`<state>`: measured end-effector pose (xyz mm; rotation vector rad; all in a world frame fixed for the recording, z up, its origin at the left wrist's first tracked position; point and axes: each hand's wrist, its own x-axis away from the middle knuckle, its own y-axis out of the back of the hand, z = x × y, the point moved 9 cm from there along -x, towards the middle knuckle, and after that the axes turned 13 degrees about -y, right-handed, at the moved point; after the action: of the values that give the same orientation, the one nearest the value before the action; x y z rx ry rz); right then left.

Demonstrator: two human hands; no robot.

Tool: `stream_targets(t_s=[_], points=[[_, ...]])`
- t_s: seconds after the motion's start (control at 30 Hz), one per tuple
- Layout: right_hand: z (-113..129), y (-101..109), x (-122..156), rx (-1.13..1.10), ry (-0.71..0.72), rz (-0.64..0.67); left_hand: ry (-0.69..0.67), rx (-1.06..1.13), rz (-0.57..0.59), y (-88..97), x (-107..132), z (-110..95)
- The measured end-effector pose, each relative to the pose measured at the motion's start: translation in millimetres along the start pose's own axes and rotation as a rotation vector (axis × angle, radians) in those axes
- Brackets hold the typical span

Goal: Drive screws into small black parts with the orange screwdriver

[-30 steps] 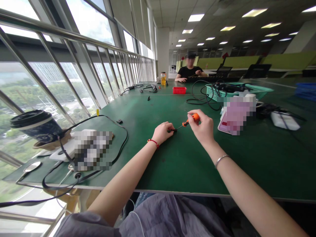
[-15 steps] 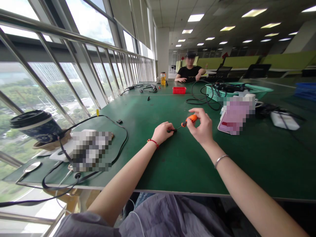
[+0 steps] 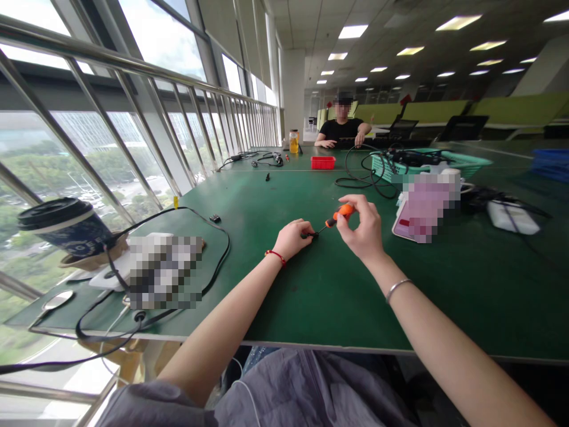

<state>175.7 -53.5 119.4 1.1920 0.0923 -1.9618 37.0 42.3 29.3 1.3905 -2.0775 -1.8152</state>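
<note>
My left hand (image 3: 292, 238), with a red bracelet at its wrist, is closed on a small black part (image 3: 310, 235) and rests on the green table. The part's exact kind is too small to make out, and the fingers cover some of it. Between thumb and fingers, my right hand (image 3: 363, 228) grips the orange and black handle of a screwdriver (image 3: 338, 214). The shaft slants down to the left, and its tip meets the black part or lies right at it.
A pink phone (image 3: 424, 204) and a green basket (image 3: 475, 160) of cables lie to the right. Beyond are a red tray (image 3: 322, 162), a jar (image 3: 294, 142) and a seated person (image 3: 341, 127). A lidded cup (image 3: 66, 228) and a black cable (image 3: 224, 255) are on the left.
The screwdriver's handle has shifted very slightly within my right fingers. My left hand and the black part stay in place.
</note>
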Motion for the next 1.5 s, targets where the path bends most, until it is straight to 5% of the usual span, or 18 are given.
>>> stream_targets(t_s=[0.33, 0.53, 0.7, 0.8, 1.03, 1.5], points=[[-10, -10, -1, 0.028, -0.093, 0.073, 0.028, 0.078, -0.019, 1.2, 0, 2], [-19, -31, 0, -0.111, -0.187, 0.375, 0.062, 0.154, -0.05, -2.7, 1, 12], [-40, -13, -11, -0.235, -0.293, 0.22, 0.074, 0.211, -0.074, -4.4, 1, 16], [-51, -24, -9, -0.084, -0.234, 0.216, 0.082, 0.261, -0.075, -5.6, 1, 16], [-74, -87, 23, 0.306, -0.158, 0.578, 0.048, 0.344, -0.075, -5.4, -1, 11], [-69, -94, 29, 0.4, -0.091, 0.646, 0.069, 0.544, -0.072, -12.5, -1, 12]])
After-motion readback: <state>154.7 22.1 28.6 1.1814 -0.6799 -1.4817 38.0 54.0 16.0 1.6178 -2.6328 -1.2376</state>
